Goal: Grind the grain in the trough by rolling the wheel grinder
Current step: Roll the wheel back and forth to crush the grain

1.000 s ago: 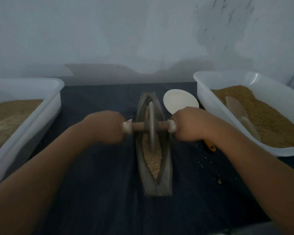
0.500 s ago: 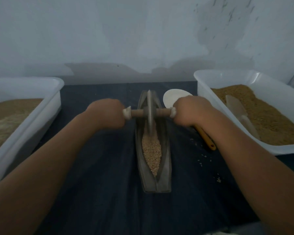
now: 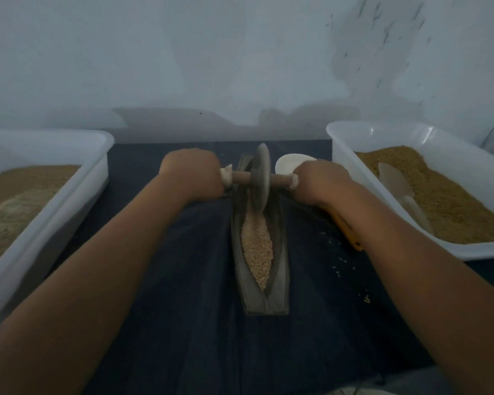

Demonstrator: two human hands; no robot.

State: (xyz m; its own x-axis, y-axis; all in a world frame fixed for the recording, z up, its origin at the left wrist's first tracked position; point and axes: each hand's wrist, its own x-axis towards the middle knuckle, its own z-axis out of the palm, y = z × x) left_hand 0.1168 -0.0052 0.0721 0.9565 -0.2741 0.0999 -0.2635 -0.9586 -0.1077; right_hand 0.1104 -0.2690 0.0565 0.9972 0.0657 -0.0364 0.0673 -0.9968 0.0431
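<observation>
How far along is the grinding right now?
Done: grain sits loaded in the trough. In hand: left hand and right hand grip the wheel grinder by its axle, wheel at the trough's far end. Left: kernels look coarse and distinct, so most grinding likely remains.

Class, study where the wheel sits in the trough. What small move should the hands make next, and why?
Probably pull the wheel grinder toward the body. The left hand and right hand both grip its axle. The wheel stands at the far end of the trough, and nearly all the grain lies nearer, looking whole.
</observation>
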